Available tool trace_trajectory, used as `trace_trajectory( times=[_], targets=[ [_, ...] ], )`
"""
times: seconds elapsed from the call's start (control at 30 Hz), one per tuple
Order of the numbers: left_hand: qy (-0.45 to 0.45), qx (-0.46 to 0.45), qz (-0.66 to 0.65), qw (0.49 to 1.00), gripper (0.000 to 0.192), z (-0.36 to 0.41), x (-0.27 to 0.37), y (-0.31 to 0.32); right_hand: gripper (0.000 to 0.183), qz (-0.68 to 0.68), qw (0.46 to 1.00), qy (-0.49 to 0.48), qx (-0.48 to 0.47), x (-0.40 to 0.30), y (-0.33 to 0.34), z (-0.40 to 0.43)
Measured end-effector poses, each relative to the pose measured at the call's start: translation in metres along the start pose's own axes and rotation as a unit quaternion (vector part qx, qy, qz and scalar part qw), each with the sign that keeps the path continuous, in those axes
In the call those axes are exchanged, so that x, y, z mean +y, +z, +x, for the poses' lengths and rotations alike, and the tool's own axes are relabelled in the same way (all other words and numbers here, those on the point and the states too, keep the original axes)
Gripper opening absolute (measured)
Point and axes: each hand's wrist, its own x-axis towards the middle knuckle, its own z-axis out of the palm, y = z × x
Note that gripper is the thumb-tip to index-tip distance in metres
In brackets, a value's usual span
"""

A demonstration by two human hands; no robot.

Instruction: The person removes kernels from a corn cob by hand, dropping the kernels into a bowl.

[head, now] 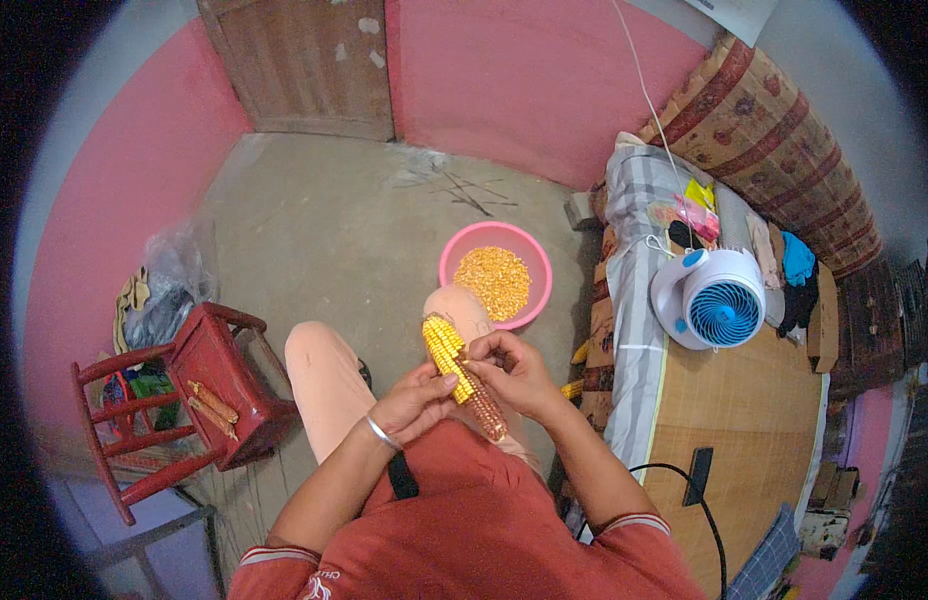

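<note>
A partly shelled ear of yellow corn [450, 357] lies tilted across my lap between both hands. Yellow kernels still cover its upper and left side, while a strip of bare reddish cob [488, 416] shows along the lower right. My left hand [415, 401] grips the ear from the left, thumb across the kernels. On the right side, my right hand [513, 367] has its thumb and fingers bent in against the ear at the edge of the kernels. Just beyond my knee, a pink plastic basin [537, 234] on the floor holds loose corn kernels [494, 281].
At left stands a red wooden chair [209, 360] with bare cobs [213, 409] on its seat. A bed [734, 405] at right bears a white-and-blue electric fan [723, 300] and a black power strip [698, 476]. Corn ears [573, 388] lie beside the bed. A wooden door [314, 67] is ahead.
</note>
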Motion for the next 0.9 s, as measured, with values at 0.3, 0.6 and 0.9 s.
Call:
trace_trajectory(
  times=[0.3, 0.6, 0.9],
  targets=[
    [0.059, -0.019, 0.037, 0.997, 0.054, -0.004, 0.009, 0.015, 0.015, 0.144, 0.985, 0.045, 0.079, 0.005, -0.023, 0.005],
    [0.100, 0.042, 0.014, 0.994, 0.047, -0.003, 0.003, 0.015, 0.021, -0.109, 0.991, 0.053, 0.051, -0.054, -0.047, 0.029],
    [0.098, 0.065, 0.061, 0.991, 0.046, -0.010, 0.016, 0.017, 0.025, -0.022, 0.986, 0.126, -0.108, -0.044, -0.004, -0.004]
  ],
)
